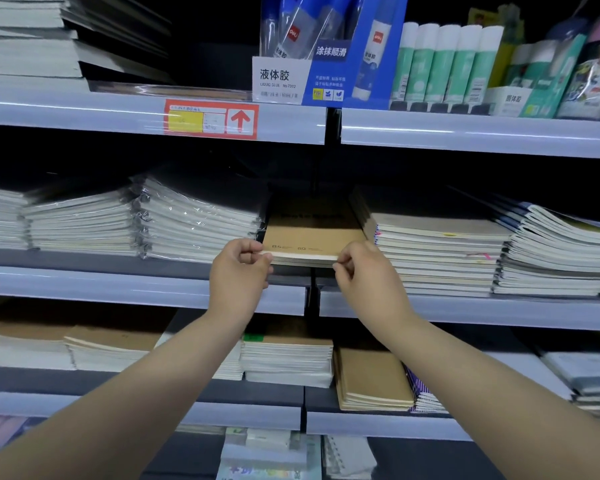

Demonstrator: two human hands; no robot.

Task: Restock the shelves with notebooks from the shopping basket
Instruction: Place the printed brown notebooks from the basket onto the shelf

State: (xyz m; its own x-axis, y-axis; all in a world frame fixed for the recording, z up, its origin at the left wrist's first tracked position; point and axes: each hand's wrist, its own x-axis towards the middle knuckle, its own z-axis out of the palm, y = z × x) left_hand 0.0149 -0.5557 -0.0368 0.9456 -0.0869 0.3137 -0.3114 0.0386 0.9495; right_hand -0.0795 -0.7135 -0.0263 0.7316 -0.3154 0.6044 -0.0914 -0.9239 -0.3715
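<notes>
Notebooks [310, 237], pinched: left hand [238, 273], right hand [368, 277]

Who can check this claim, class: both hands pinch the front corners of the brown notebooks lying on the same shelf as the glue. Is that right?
Not quite: the shelf is wrong. The brown notebooks lie on the shelf below the glue, as the head view shows. The left hand and right hand do pinch their front corners.

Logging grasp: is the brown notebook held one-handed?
No, left hand and right hand each pinch a front corner of the brown notebook.
</notes>
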